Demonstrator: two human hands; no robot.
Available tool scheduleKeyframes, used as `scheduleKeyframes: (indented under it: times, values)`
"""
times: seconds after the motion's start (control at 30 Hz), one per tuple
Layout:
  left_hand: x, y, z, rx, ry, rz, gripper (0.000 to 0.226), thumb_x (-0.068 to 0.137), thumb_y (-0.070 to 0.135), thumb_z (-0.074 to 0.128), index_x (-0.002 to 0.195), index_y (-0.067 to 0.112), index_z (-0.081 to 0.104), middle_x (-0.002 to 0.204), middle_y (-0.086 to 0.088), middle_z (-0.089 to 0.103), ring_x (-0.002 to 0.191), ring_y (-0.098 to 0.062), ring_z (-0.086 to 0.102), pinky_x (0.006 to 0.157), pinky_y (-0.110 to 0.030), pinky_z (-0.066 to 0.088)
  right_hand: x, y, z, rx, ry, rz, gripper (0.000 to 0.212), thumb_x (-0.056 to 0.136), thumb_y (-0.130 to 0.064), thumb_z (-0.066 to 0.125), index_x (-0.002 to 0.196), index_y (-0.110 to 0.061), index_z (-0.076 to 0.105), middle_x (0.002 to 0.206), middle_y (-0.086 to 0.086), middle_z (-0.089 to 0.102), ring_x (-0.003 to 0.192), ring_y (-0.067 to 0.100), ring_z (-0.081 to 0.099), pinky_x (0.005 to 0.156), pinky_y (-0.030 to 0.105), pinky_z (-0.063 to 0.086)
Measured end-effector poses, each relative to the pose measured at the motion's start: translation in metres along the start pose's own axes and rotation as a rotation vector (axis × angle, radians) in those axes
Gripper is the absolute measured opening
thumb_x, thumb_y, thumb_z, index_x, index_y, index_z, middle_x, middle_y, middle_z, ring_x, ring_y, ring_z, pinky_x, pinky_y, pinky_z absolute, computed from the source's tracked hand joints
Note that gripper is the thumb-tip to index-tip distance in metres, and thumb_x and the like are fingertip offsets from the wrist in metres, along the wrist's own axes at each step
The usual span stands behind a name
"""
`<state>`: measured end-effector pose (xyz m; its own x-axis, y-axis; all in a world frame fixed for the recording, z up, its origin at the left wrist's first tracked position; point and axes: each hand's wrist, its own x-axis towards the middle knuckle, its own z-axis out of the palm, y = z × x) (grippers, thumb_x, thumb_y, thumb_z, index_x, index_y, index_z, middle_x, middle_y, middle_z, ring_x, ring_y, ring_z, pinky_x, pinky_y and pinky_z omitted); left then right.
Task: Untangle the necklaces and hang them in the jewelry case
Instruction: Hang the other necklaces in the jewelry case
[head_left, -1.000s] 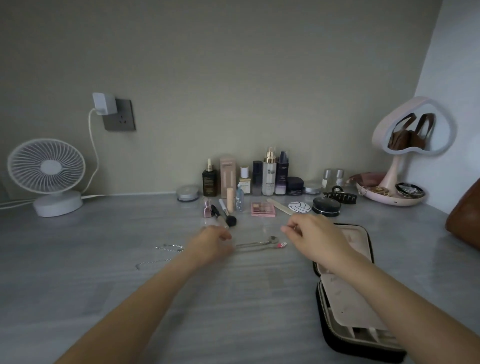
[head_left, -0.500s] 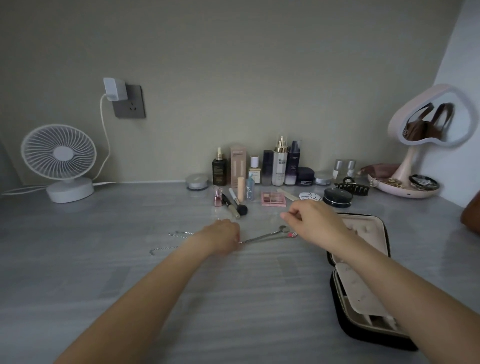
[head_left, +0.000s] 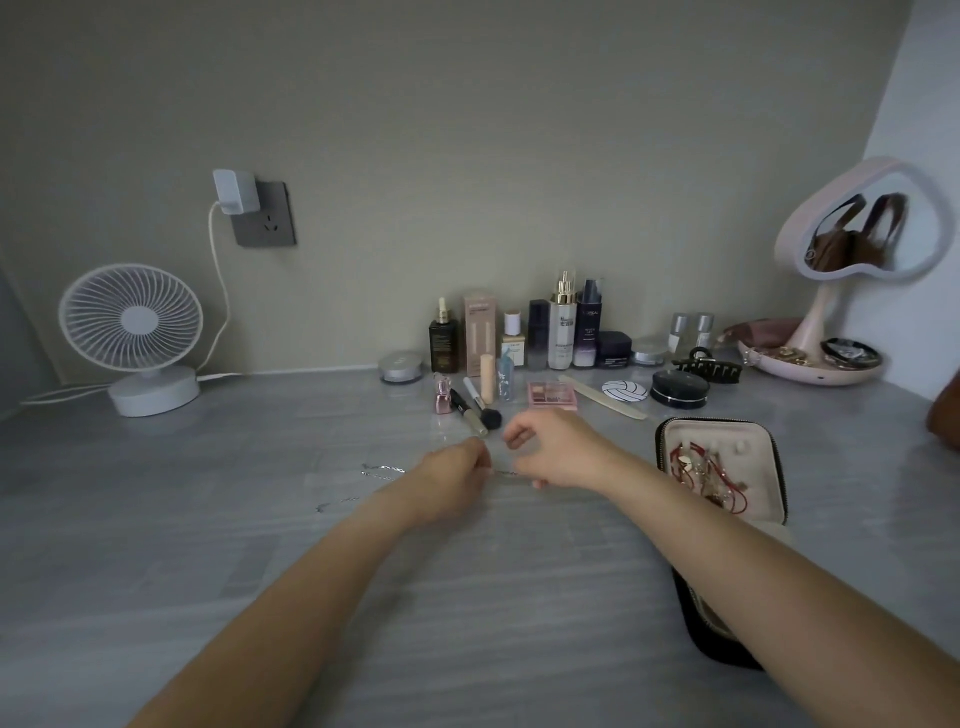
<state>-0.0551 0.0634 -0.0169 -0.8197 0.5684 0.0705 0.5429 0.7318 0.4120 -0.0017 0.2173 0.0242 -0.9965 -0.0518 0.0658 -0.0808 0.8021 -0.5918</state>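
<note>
Hands, two: left hand (head_left: 451, 480) and right hand (head_left: 563, 453) are pinching one silver necklace chain (head_left: 506, 474) in curled fingers (head_left: 480, 460) just above the counter (head_left: 260, 545); one jewelry case (head_left: 759, 480) is lying open nearby, rightward.

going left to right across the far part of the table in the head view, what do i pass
white fan → silver round tin → pink eyeshadow palette → black compact → heart-shaped mirror
</note>
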Motion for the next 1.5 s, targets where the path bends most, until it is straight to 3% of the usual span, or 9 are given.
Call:
scheduleKeyframes:
  times: [0.1,0.27,0.4,0.5,0.87,1.03,1.13,1.37,1.5]
  values:
    - [0.004,0.008,-0.014,-0.164,0.017,0.047,0.013,0.091,0.014,0.049,0.079,0.018,0.047,0.083,-0.005,0.061,0.08,-0.019,0.053,0.072,-0.026,0.039,0.005,-0.006,0.013,0.246,-0.156,0.026,0.039,0.08,0.002,0.056,0.116,-0.011,0.05,0.105,0.0,0.06,0.054,0.014,0.061,0.049,0.02,0.05]
    - [0.004,0.028,-0.041,-0.439,0.042,0.055,0.01,0.091,0.008,0.052,0.083,0.014,0.047,0.062,0.0,0.054,0.044,0.003,0.051,0.047,-0.01,0.037,0.006,-0.013,0.005,0.335,-0.106,0.055,0.012,0.078,0.0,0.057,0.079,-0.012,0.058,0.065,0.004,0.06,0.04,0.008,0.049,0.04,0.019,0.034]
    - [0.007,0.039,-0.051,-0.504,-0.017,0.044,0.008,0.094,0.013,0.047,0.086,0.015,0.047,0.066,-0.002,0.055,0.058,-0.011,0.053,0.059,-0.026,0.039,0.001,-0.016,-0.016,0.209,-0.059,0.083,0.015,0.081,-0.012,0.059,0.067,-0.005,0.06,0.061,0.011,0.053,0.038,0.014,0.039,0.038,0.02,0.027]
    - [0.007,0.051,-0.054,-0.567,-0.061,0.027,0.013,0.098,0.019,0.037,0.092,0.012,0.047,0.071,-0.002,0.054,0.062,-0.013,0.054,0.058,-0.022,0.038,-0.007,-0.019,-0.032,0.241,-0.076,0.105,0.017,0.084,-0.011,0.056,0.067,-0.011,0.054,0.058,0.004,0.046,0.038,0.01,0.034,0.039,0.02,0.02]
    - [0.016,0.096,-0.034,-1.017,-0.169,0.011,0.06,0.091,0.06,0.013,0.064,0.018,0.046,0.058,0.009,0.058,0.071,-0.017,0.051,0.072,-0.032,0.04,-0.03,-0.014,-0.077,0.675,0.014,0.141,0.015,0.086,-0.007,0.052,0.072,-0.01,0.057,0.06,0.006,0.059,0.03,0.005,0.029,0.035,0.015,0.016]
    - [0.021,0.116,-0.019,-1.059,-0.266,0.099,0.073,0.091,0.059,0.004,0.084,0.013,0.061,0.08,-0.005,0.067,0.092,-0.025,0.06,0.095,-0.04,0.042,-0.038,0.002,-0.1,0.849,0.122,0.183,0.011,0.083,-0.008,0.055,0.073,-0.009,0.059,0.055,0.0,0.057,0.03,0.004,0.03,0.03,0.014,0.02]
    - [0.024,0.128,-0.015,-1.048,-0.286,0.074,0.077,0.091,0.058,0.003,0.085,0.01,0.062,0.077,-0.006,0.062,0.081,-0.022,0.059,0.08,-0.033,0.045,-0.044,0.017,-0.116,0.897,0.185,0.187,0.017,0.083,-0.01,0.054,0.067,-0.012,0.057,0.054,-0.003,0.054,0.031,0.003,0.028,0.03,0.013,0.019]
    - [0.032,0.147,-0.008,-0.968,-0.292,0.159,0.034,0.098,0.029,0.036,0.084,0.011,0.062,0.064,0.003,0.055,0.067,-0.013,0.055,0.068,-0.025,0.044,-0.073,0.05,-0.139,0.98,0.289,0.234,0.02,0.085,-0.007,0.052,0.066,-0.011,0.056,0.053,-0.001,0.05,0.03,0.002,0.026,0.03,0.012,0.015]
    - [0.034,0.163,-0.002,-0.904,-0.305,0.208,0.025,0.097,0.02,0.041,0.078,0.011,0.055,0.061,0.004,0.05,0.059,-0.007,0.052,0.063,-0.021,0.042,-0.088,0.067,-0.143,0.996,0.312,0.279,0.021,0.086,-0.007,0.051,0.066,-0.012,0.055,0.055,0.0,0.05,0.03,0.002,0.027,0.029,0.012,0.016]
